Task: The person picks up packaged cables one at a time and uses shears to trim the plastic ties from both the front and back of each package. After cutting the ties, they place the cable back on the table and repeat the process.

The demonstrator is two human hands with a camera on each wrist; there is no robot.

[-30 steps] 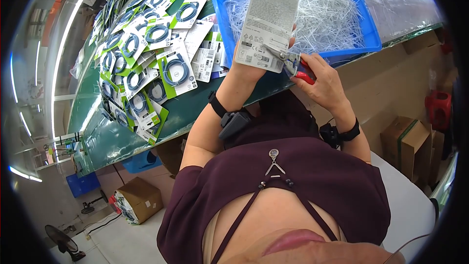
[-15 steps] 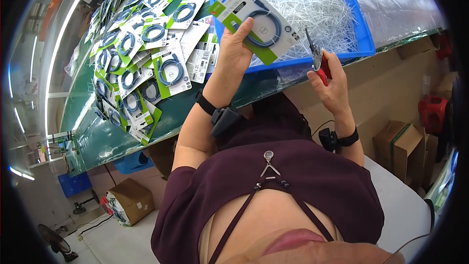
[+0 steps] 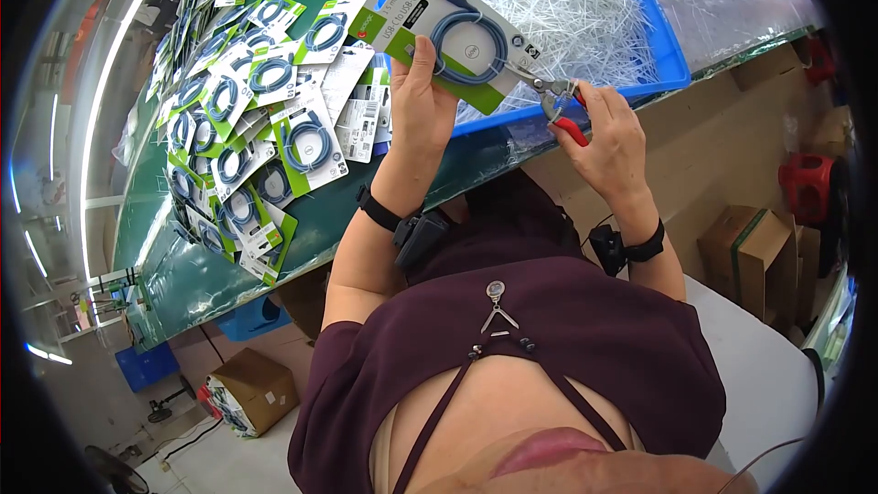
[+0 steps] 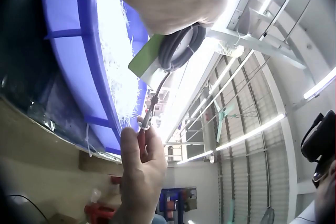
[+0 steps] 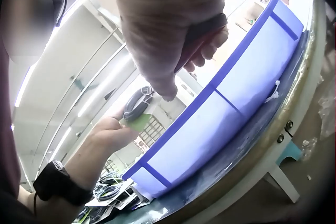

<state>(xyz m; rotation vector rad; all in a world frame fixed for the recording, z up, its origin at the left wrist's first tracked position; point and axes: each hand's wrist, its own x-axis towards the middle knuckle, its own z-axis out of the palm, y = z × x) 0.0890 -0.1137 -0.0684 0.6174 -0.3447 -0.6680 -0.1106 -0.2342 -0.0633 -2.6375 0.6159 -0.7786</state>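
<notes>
The person's left hand (image 3: 423,108) grips a retail card (image 3: 462,39) by its lower left part, the thumb laid on the front just beside a coiled blue cable (image 3: 501,48). The card is held tilted, its printed face up, over the near left part of a blue bin (image 3: 660,27). The right hand (image 3: 611,142) is curled round the red handles of a pair of cutters (image 3: 552,91), which stand spread apart. The metal tips point at the card's lower right edge, close to the coil; I can't make out whether they touch it.

Beyond the hands, the bin sits on a green table (image 3: 320,220), full of thin, clear strips (image 3: 581,27) in a loose tangle. To the left of the bin there's a big, messy heap of carded cables (image 3: 306,144), overlapping every which way, most of them face up, with a barcoded back (image 3: 359,128) showing near the bin. Past the table's near edge, off to the right, I see a red stool (image 3: 809,185) and a cardboard box (image 3: 752,252).
</notes>
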